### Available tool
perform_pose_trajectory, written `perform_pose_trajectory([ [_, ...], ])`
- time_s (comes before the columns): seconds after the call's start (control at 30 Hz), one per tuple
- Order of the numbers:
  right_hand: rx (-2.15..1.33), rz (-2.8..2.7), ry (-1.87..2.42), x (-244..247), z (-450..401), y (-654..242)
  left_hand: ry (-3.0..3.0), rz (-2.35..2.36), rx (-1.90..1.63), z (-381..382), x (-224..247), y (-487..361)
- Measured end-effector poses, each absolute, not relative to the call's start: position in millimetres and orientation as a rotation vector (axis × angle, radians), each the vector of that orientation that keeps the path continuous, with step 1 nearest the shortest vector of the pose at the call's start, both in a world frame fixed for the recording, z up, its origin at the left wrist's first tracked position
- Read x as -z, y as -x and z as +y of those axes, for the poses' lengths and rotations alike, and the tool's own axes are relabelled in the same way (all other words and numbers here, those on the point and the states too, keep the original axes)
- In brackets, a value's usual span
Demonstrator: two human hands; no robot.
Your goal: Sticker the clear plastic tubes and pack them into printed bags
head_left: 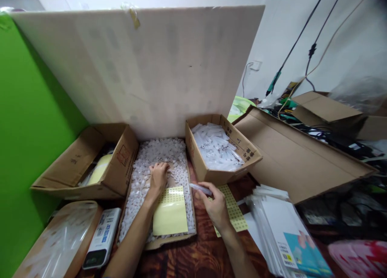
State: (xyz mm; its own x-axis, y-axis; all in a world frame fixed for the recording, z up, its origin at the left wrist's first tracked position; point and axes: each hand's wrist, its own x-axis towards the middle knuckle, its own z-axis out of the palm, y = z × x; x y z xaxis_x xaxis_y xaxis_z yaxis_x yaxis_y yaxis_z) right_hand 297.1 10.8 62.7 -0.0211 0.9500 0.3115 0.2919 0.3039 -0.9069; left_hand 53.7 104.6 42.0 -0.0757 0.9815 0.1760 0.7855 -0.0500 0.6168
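Note:
My left hand (159, 176) reaches into a shallow cardboard tray (157, 243) full of small white plastic pieces (160, 149); its fingers are bent down among them, and whatever they pinch is too small to make out. In my right hand (215, 205) is a clear plastic tube (201, 189), its tip pointing left over the tray's right edge. A yellow sticker sheet (171, 217) lies on the pieces beside my left forearm. Another yellow sheet with rows of dots (234, 211) lies under and beside my right hand. Behind it, a cardboard box (205, 176) holds many similar tubes (216, 145).
An open cardboard box (121, 175) stands left of the tray, with a plastic-covered container (65, 233) and a white device (102, 237) before it. White packages (281, 229) are stacked at right, near a large cardboard flap (290, 157). A white board (145, 68) rises behind.

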Motion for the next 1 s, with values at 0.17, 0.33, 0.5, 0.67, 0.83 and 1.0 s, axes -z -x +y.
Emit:
perform_pose_trajectory([
  [0.17,-0.823,-1.529,1.181,-61.4,14.1,-291.2,-1.667,1.709,-1.128,74.5,-57.0,-48.6],
  [0.33,-0.816,-1.573,1.065,-65.0,12.5,-287.8,-1.437,1.392,-1.193,34.1,-72.9,-62.8],
  [0.5,-0.891,-1.609,0.937,-67.5,7.5,-284.6,-1.281,1.266,-1.181,8.0,-80.4,-79.4],
  [0.67,-0.9,-1.57,0.956,-67.2,3.5,-287.1,-1.184,1.249,-1.217,-1.7,-81.4,-87.6],
  [0.83,-0.951,-1.573,0.963,-73.1,0.8,-287.5,-1.183,1.24,-1.237,-6.8,-85.8,-96.4],
  [1.0,-1.408,-1.278,1.085,-62.7,-2.7,-283.3,-1.416,1.262,-1.27,-14.1,-89.3,-103.3],
])
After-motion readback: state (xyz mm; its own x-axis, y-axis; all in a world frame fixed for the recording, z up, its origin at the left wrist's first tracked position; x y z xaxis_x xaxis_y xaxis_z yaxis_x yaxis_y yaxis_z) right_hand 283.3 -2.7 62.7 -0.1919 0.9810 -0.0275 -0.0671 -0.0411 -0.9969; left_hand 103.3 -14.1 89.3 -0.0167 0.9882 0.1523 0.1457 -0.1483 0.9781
